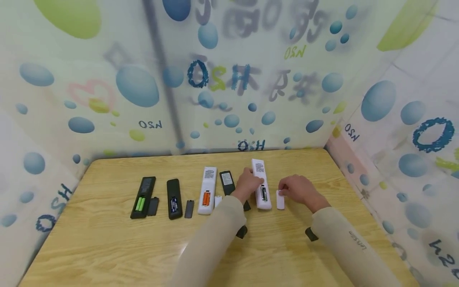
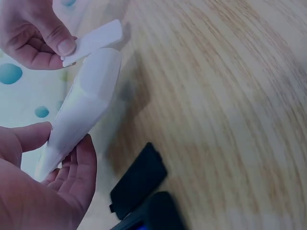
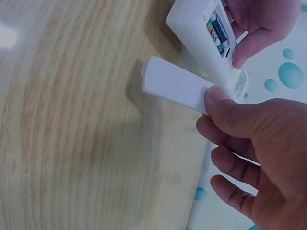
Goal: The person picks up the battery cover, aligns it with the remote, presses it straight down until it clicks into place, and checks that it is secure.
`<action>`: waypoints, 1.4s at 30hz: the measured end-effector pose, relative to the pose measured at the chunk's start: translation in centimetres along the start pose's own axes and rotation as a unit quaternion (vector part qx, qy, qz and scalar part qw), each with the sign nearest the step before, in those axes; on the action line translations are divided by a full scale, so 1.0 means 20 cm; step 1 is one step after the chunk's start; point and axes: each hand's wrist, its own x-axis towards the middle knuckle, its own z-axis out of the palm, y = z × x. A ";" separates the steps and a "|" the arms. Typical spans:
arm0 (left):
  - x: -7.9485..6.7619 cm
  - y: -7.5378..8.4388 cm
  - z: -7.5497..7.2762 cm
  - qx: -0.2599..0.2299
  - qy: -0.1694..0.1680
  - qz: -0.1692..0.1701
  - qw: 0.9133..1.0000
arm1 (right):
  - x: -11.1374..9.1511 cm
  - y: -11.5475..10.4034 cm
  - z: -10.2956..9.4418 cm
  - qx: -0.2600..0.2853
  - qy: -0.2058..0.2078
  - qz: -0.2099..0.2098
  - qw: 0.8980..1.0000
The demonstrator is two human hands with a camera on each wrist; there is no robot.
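Observation:
My left hand [image 1: 248, 184] grips a white remote control [image 1: 262, 200] by its sides, thumb on one edge and fingers curled round the other. The remote lies back side up in the head view, its battery compartment uncovered, with batteries [image 3: 218, 33] inside. A white battery cover [image 3: 173, 84] is pinched by one end between the thumb and forefinger of my right hand [image 3: 259, 139]. That cover is just right of the remote in the head view. In the left wrist view, the remote [image 2: 88, 91] shows its smooth side, and the cover [image 2: 98, 40] overlaps its end.
Left along the wooden table [image 1: 107, 247] lie a black remote with green batteries [image 1: 143, 197], another black remote [image 1: 174, 199], a white remote with orange batteries [image 1: 207, 191] and a partly hidden black one [image 1: 226, 181]. Dark covers [image 1: 189, 209] lie beside them; a dark piece [image 1: 311, 234] is near my right sleeve.

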 end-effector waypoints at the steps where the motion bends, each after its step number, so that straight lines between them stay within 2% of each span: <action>1: 0.00 0.01 -0.01 -0.001 -0.003 0.002 1.000 | 0.00 0.00 -0.01 0.000 0.002 0.001 1.000; 9: -0.04 0.03 -0.09 -0.037 -0.026 0.032 0.998 | -0.02 -0.03 -0.06 -0.007 0.018 0.004 1.000; 12: -0.05 0.04 -0.14 -0.057 -0.029 0.048 0.997 | -0.02 -0.04 -0.07 -0.012 0.026 0.002 1.000; 16: -0.08 0.03 -0.19 -0.058 -0.023 0.064 0.996 | -0.03 -0.05 -0.08 -0.011 0.033 -0.003 0.999; 32: -0.19 -0.03 -0.38 -0.084 -0.065 0.093 0.990 | -0.05 -0.13 -0.07 -0.026 0.050 -0.049 0.997; 42: -0.23 -0.14 -0.46 -0.083 -0.070 0.111 0.988 | -0.04 -0.20 -0.06 -0.021 0.048 -0.065 0.996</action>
